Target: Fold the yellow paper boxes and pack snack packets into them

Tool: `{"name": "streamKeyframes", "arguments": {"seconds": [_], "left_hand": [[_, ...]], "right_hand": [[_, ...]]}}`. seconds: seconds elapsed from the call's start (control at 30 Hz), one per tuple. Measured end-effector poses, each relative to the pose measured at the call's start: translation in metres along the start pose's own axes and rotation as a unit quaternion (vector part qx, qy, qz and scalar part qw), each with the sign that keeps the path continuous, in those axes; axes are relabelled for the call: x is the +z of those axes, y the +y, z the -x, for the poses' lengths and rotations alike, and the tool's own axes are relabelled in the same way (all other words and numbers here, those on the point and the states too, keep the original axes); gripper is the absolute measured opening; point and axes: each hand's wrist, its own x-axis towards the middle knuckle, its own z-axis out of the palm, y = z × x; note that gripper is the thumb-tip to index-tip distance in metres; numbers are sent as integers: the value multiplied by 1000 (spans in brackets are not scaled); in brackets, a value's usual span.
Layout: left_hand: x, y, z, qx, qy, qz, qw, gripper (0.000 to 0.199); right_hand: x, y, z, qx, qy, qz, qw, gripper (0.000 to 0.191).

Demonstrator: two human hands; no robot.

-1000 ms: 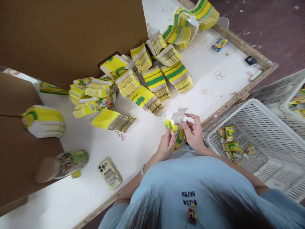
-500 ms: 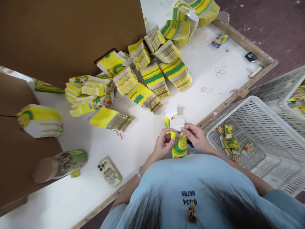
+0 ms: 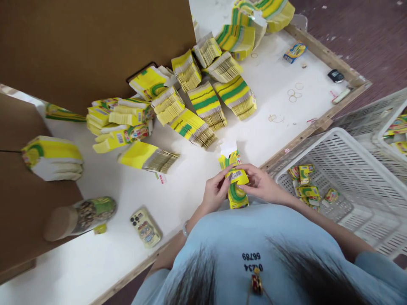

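Observation:
Close to my body, at the table's front edge, is a small yellow and green carton (image 3: 238,197) with a barcode flap folded across its upper end. My left hand (image 3: 218,186) grips its left side, thumb and fingers on the flap. From the other side my right hand (image 3: 257,183) pinches the carton near the same flap. Just beyond my fingers another yellow carton (image 3: 226,160) with a raised white flap lies on the table; part of it is hidden by my hands.
Stacks of flat cartons (image 3: 206,103) spread over the white table (image 3: 190,182). A phone (image 3: 146,227) and a jar (image 3: 92,215) lie left. Rubber bands (image 3: 294,95) and a blue box (image 3: 295,52) are at the right. A white crate (image 3: 337,135) with small boxes stands beside me.
The carton's raised white flap has been folded down, so its barcode side now shows. Both hands have shifted slightly around it, the right one now lying over the carton's edge.

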Motion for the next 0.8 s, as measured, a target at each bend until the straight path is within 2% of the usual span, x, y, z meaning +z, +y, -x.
{"name": "streamKeyframes", "arguments": {"seconds": [0.17,0.33,0.43,0.5,0.57,0.63,0.67,0.7,0.77,0.8], "left_hand": [[1,0,-3,12,6,-22,1000,55],[1,-7,1,38,-4,-74,997,59],[1,-10,3,39,-30,-100,994,60],[1,-12,1,33,-20,-112,993,62],[0,-13,-6,11,34,-152,988,63],[-1,-16,-18,-58,79,-244,965,66],[-2,-18,-24,-104,80,-299,945,68],[-3,-21,-30,-148,66,-344,925,68],[-6,-26,-39,-201,21,-387,900,58],[-7,-28,-41,-206,-2,-384,900,51]], "right_hand": [[-8,-10,-6,33,-20,-64,997,43],[-21,-7,-7,111,-79,-139,981,44],[-11,-2,-8,96,-42,-132,986,41],[-8,-3,-5,72,-15,-98,992,44],[-20,-8,4,56,25,-31,998,45],[-49,-16,21,58,101,106,988,40],[-68,-20,32,70,146,204,965,36],[-88,-24,43,99,189,325,922,31],[-120,-29,61,158,249,541,787,27],[-130,-30,66,165,263,613,727,28]]}}
